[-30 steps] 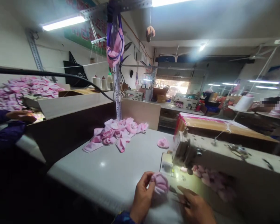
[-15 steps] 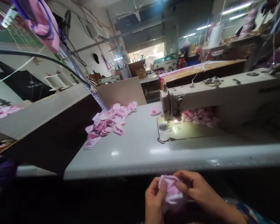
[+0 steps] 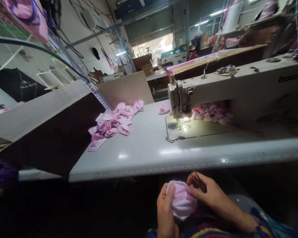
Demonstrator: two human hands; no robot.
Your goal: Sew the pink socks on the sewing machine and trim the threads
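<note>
A rounded pink and white fabric piece (image 3: 183,202) is held below the table's front edge. My left hand (image 3: 166,206) grips its left side, thumb on top. My right hand (image 3: 210,195) pinches its upper right edge and also holds a thin dark tool (image 3: 198,181), perhaps tweezers or small snips. On the white table (image 3: 139,148) lies a loose heap of pink fabric pieces (image 3: 110,124). The sewing machine (image 3: 213,86) stands at the right, its needle area lit. A single pink piece (image 3: 163,109) rests left of the machine head.
Behind the needle, under the machine arm, sits a pile of small pink pieces (image 3: 212,112). A dark-sided partition (image 3: 52,135) borders the table's left. At the far left, another person's arm and purple clothing (image 3: 2,175) show. Thread cones (image 3: 232,19) stand at upper right.
The fabric piece now shows a rounder, fuller face between my hands, and the dark tool is more visible. The table and machine appear higher in view.
</note>
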